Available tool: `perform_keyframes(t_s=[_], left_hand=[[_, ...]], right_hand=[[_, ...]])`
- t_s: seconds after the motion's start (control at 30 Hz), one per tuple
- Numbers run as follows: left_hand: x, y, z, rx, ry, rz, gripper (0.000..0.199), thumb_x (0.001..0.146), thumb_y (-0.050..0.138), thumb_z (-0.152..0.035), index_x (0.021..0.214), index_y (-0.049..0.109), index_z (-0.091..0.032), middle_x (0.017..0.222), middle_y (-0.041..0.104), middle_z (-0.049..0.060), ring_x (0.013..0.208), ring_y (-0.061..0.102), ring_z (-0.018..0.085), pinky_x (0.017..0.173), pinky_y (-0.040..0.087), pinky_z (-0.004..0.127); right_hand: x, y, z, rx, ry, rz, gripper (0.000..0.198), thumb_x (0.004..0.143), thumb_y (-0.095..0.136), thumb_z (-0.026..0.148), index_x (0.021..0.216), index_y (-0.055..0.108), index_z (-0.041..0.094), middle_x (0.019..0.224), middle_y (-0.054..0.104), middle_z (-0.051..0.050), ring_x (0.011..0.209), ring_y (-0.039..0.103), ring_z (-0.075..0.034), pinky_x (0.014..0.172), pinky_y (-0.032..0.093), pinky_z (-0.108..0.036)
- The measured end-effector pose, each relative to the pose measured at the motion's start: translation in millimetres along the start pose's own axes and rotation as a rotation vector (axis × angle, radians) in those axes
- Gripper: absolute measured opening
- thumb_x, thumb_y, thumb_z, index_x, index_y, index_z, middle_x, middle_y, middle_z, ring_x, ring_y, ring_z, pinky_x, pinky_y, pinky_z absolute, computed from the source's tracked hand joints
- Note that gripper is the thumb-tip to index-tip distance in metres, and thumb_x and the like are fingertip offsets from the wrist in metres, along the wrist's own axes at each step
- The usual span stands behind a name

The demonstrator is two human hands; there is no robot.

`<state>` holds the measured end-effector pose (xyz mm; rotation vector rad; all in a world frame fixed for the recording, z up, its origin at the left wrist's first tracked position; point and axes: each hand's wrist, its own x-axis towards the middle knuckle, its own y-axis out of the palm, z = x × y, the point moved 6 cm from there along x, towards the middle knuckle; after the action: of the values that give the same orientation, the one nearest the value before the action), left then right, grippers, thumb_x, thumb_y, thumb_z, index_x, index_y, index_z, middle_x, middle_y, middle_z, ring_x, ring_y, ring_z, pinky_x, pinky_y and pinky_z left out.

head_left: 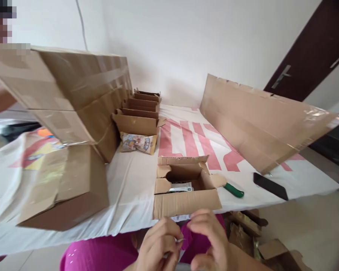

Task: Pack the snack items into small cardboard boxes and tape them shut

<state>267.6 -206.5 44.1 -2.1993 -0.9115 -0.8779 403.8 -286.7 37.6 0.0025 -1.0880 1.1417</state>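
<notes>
Your head camera looks forward and down across the bench (131, 180). Your left hand (160, 244) and right hand (211, 239) are near it, at the lower edge; the wall (169, 41) stands farther off.

Thin whitish scrap (181, 240), near open cardboard box (187, 205).

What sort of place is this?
Likely an ordinary indoor room, maybe in a home, doubling as a makeshift workspace: a cloth-covered table bearing an open cardboard box and other cartons, with a dark door with a lever handle beyond.

Room above box (184, 172) (flaps (187, 205) around)
</notes>
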Motion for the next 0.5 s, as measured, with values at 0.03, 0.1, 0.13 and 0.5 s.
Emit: perform_keyframes(t_s=[0.03,0.1,0.13,0.5], left_hand=[[-2,8,2,0.001,-0.012,0.029,0.028,0.079,0.051,0.006,0.086,0.046,-0.020,0.081,0.061,0.004,0.071,0.057,0.014,0.064,0.047,0.026],[-8,19,12,-0.016,-0.076,0.052,0.027,0.081,0.050,0.005,0.084,0.043,-0.021,0.079,0.062,0.003,0.068,0.057,0.013,0.061,0.048,0.024],[-11,22,17,-0.026,-0.114,0.062,0.026,0.082,0.050,0.004,0.084,0.043,-0.021,0.080,0.063,0.004,0.068,0.058,0.013,0.061,0.048,0.024],[-30,11,32,-0.053,-0.204,-0.060,0.009,0.092,0.051,-0.016,0.085,0.050,-0.021,0.074,0.064,0.004,0.064,0.063,0.014,0.058,0.053,0.024]], right_hand=[[2,7,3,0.042,0.003,0.013,0.040,0.091,0.050,0.053,0.114,0.053,0.021,0.090,0.065,-0.007,0.089,0.061,-0.022,0.081,0.054,-0.043],[3,14,4,0.079,0.023,0.018,0.017,0.094,0.051,0.036,0.103,0.056,0.022,0.083,0.064,-0.004,0.082,0.061,-0.018,0.078,0.053,-0.038],[1,12,-1,0.080,0.048,0.012,0.009,0.095,0.050,0.028,0.098,0.057,0.022,0.081,0.064,-0.003,0.081,0.060,-0.017,0.076,0.053,-0.036],[-120,-203,-209,-0.556,1.167,-0.463,0.031,0.093,0.050,0.042,0.098,0.061,0.014,0.086,0.065,-0.004,0.071,0.060,-0.014,0.064,0.052,-0.030]])
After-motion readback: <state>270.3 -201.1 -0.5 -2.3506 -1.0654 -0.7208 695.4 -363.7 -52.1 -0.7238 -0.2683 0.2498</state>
